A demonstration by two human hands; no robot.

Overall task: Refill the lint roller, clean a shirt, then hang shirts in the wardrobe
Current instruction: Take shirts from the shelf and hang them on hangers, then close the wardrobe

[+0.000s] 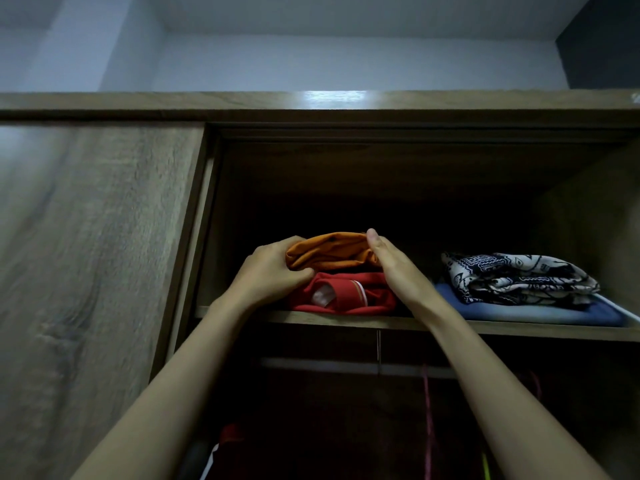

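On the shelf (519, 329) | orange shirt (329, 251) sits atop red shirt (346, 292) | left hand (273, 271) curls round its end, right hand (394, 268) flat, fingers together | best lifted level — both ends supported.

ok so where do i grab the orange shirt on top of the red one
Take the orange shirt by both side ends, from the front: it's a folded bundle atop the red shirt. The left hand grips its left end, the right hand lies flat against its right.

Orange shirt (329, 251) atop red shirt (346, 294) (thin white stripe); black-and-white patterned cloth (516, 277) over blue fabric (540, 313); brown woodgrain wardrobe (90, 237).
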